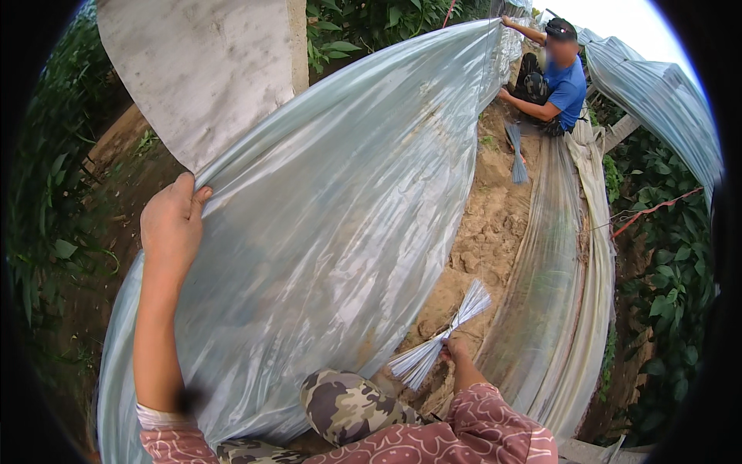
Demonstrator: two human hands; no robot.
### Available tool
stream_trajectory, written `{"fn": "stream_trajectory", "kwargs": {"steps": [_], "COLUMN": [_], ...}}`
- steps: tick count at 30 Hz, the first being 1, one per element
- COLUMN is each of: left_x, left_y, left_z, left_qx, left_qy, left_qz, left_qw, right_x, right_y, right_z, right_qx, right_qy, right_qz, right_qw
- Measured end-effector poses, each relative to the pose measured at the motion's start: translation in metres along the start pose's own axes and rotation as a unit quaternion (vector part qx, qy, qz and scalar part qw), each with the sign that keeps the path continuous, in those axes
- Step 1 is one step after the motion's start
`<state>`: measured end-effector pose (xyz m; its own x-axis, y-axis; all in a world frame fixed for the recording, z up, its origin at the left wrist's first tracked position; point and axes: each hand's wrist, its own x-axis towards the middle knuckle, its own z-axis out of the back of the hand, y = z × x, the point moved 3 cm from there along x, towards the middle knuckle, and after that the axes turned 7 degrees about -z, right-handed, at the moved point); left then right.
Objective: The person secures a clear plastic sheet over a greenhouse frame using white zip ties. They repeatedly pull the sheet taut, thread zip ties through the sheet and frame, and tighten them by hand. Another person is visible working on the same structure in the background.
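Observation:
My left hand (173,223) pinches the upper edge of a wide clear plastic film (324,232), which stretches away to a person in a blue shirt. Low on the right, my right hand (457,348) grips a bundle of thin metal wires (440,342) near its tied waist, the ends fanning out both ways. Bare soil (493,232) lies under and beyond the bundle. Part of my right hand's fingers is hidden behind the wires.
The other person (559,81) crouches on the ridge, both hands at the film's far end. Near them lies another wire bundle (516,153). Older film (539,290) runs along the right, with leafy plants (666,301) beyond. A pale panel (214,64) rises at upper left.

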<state>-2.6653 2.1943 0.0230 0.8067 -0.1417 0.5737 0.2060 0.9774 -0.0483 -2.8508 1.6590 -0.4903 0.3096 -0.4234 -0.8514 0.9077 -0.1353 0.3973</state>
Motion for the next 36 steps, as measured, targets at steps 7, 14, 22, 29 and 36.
{"fn": "stream_trajectory", "kwargs": {"steps": [7,14,22,29,36], "left_x": [0.000,-0.001,-0.001,-0.001,-0.002], "left_y": [0.004,0.003,0.003,0.004,0.014], "left_z": [-0.003,-0.004,-0.004,-0.006,-0.015], "left_qx": [-0.008,-0.006,0.002,0.001,-0.029], "left_qy": [-0.006,0.001,0.001,0.001,0.008], "left_qz": [-0.008,0.017,0.005,0.015,-0.003], "left_qw": [1.000,1.000,1.000,1.000,1.000], "right_x": [-0.023,0.028,0.026,0.002,0.002], "right_y": [0.014,-0.010,-0.010,0.007,-0.002], "right_z": [-0.007,0.003,-0.013,0.004,0.000], "right_qx": [-0.120,-0.089,-0.101,-0.107,0.090], "right_qy": [-0.065,0.020,-0.010,0.058,0.111], "right_qz": [0.053,0.018,-0.004,-0.013,-0.055], "right_qw": [0.989,0.996,0.995,0.992,0.988]}}
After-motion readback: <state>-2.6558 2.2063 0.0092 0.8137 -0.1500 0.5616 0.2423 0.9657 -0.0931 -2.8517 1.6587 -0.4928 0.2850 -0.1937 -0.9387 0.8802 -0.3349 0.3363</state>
